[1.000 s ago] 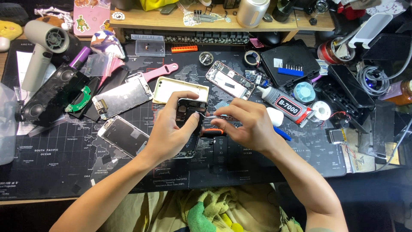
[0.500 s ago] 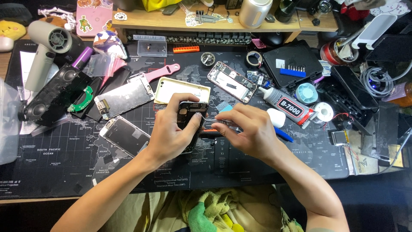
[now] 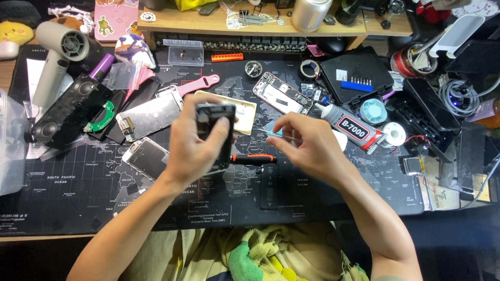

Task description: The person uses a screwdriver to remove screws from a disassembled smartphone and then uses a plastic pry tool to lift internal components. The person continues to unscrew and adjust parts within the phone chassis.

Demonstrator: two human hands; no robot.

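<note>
Your left hand [image 3: 195, 148] grips the dark phone body [image 3: 214, 136] raised above the tabletop [image 3: 73, 198], long axis upright, while your right hand [image 3: 307, 145], just to its right, pinches thin blue tweezers [image 3: 281, 135] pointing left toward it.

Bare black map-printed desk mat [image 3: 62, 203] was open along the near-left edge. The centre was blocked by an orange-handled screwdriver [image 3: 253, 158] and a flat black battery [image 3: 270, 186]; dismantled silver phone screens [image 3: 148, 115] crowded the left, a white glue tube [image 3: 353, 126] the right.
</note>
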